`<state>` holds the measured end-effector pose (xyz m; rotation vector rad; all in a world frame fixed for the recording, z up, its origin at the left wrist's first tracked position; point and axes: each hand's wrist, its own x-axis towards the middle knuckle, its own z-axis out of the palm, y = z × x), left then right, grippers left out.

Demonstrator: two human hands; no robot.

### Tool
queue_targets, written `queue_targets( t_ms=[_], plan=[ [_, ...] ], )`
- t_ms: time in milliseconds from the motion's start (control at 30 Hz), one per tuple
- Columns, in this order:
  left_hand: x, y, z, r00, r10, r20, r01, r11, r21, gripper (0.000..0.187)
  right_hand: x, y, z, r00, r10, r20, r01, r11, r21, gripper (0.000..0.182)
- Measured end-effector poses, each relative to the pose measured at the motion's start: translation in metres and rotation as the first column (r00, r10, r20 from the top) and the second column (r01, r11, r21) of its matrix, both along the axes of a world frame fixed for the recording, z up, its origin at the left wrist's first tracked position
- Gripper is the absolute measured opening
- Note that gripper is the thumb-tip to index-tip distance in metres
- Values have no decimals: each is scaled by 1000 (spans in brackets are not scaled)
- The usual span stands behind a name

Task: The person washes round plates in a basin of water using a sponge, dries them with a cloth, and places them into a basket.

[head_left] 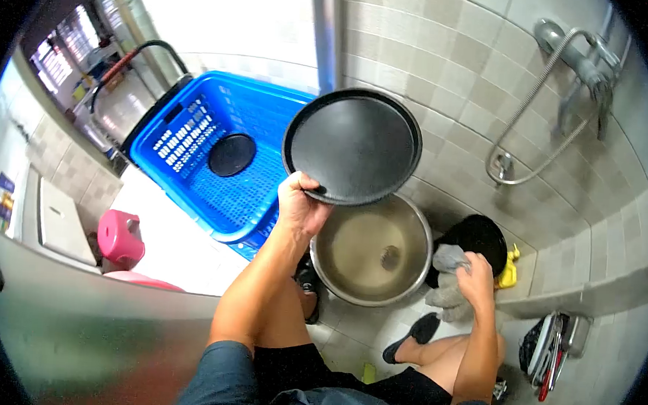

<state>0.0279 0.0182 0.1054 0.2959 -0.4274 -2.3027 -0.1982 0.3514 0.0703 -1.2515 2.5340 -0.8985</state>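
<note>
- The left hand [305,207] clamps a round black tray [353,146], thumb over its rim, other fingers mostly hidden.
- The right hand [476,279] pinches a grey cloth [450,258] near a black tub [486,238].
- The tray is outside both blue basket [259,109] and metal basin [429,255].
- One black disc [232,155] lies in the basket; the basin's water looks cloudy, perhaps soapy.

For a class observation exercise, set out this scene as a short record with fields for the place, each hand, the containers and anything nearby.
Place: tiled washroom with shower fittings
Left hand: holding a black round shallow tray
Right hand: gripping a grey cloth
Basin: round silver metal basin, cloudy liquid inside
Basket: blue plastic basket, black round disc inside
Nearby: pink plastic item
</note>
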Motion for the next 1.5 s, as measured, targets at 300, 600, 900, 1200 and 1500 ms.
queue_targets(
  t_ms=[300, 600, 900, 1200, 1500],
  plan=[
    [41, -160, 46, 854, 510, -107, -506, 860, 65, 47, -4, -8, -5, 999, -39, 24, 37, 994, 102, 32],
    [75, -354, -98, 533, 701, 474, -840, 507, 194, 53, -23, -8, -83, 991, -92, -101, 110, 975, 195, 33],
    [78, -391, -199, 418, 709, 567, -908, 344, 239, 78, -51, 10, -137, 992, -122, -42, 128, 903, 410, 45],
    [87, -399, -248, 339, 675, 655, -938, 292, 184, 61, -41, -29, -127, 987, -137, -79, 157, 885, 439, 28],
    [94, -400, -277, 430, 696, 574, -900, 284, 331, 67, -16, -63, -97, 976, -220, 8, 194, 880, 433, 21]
  ],
)
